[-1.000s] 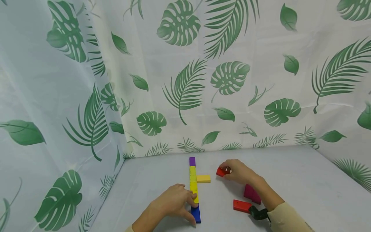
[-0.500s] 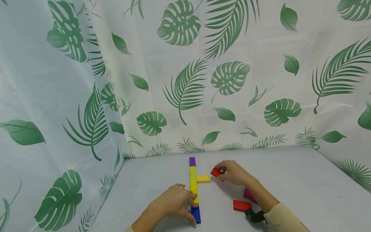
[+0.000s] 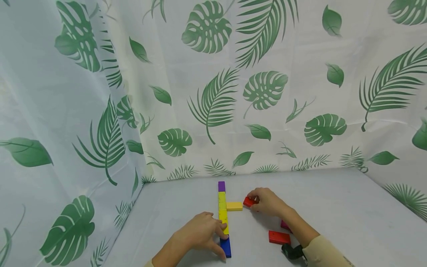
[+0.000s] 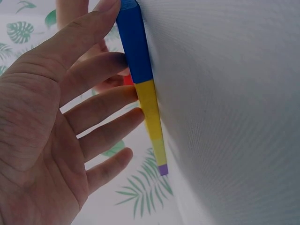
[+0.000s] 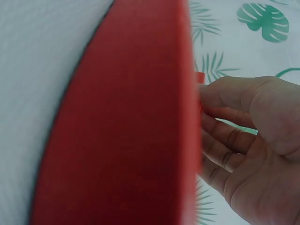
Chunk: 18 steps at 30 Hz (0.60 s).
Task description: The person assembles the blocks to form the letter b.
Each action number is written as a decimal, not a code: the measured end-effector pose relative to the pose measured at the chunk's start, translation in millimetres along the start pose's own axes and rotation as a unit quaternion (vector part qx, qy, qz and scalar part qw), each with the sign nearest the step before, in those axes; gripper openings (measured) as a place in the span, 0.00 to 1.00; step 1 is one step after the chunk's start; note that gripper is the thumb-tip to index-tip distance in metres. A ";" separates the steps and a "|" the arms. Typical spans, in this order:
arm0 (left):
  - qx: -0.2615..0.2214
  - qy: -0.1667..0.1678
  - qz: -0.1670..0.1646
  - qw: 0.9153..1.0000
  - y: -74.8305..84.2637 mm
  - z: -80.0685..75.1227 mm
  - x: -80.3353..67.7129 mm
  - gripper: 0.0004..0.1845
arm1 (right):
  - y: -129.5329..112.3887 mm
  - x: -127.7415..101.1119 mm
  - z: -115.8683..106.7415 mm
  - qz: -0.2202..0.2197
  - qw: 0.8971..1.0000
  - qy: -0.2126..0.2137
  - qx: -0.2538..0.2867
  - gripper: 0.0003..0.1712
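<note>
**Head view: two hands at a row of coloured blocks**

Head camera shows a grey table (image 3: 333, 207) with a straight row of flat rectangular blocks (image 3: 222, 217), purple at the far end, then yellow, then blue at the near end. The left hand (image 3: 200, 233) lies at 9 o'clock of this row, fingers straight, their tips touching the yellow and blue blocks; it grips nothing. A short yellow rectangular block (image 3: 234, 206) touches the row at its 3 o'clock side. The right hand (image 3: 267, 202) pinches a small red rectangular block (image 3: 248, 201) with curled fingers, just at 3 o'clock of the short yellow block. Another red flat block (image 3: 279, 237) and a magenta block (image 3: 285, 225) lie near the right forearm.
</note>
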<state>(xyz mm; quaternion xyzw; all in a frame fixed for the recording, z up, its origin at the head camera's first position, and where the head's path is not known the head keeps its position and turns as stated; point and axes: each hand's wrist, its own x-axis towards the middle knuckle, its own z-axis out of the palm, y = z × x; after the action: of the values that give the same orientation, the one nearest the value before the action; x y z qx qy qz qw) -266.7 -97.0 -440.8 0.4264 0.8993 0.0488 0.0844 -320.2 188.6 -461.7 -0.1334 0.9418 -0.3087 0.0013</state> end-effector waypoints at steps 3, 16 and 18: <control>0.000 0.000 0.001 1.000 0.4 -0.5 -0.3 0.28 | 0.0 -0.8 -0.6 -0.005 1.000 -0.001 -0.003 0.22; 0.001 -0.001 0.001 1.000 1.7 -1.9 -0.5 0.27 | 3.8 -0.8 2.5 -0.003 1.000 -0.015 -0.004 0.21; 0.000 -0.002 0.000 1.000 1.7 -2.2 -0.4 0.27 | 3.7 -1.5 2.2 -0.004 1.000 -0.017 -0.005 0.21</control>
<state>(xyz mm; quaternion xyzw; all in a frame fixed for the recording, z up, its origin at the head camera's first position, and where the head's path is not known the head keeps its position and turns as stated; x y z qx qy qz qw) -265.6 -96.2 -438.3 0.4261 0.8992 0.0482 0.0867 -319.5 190.6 -465.7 -0.1429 0.9424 -0.3020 0.0156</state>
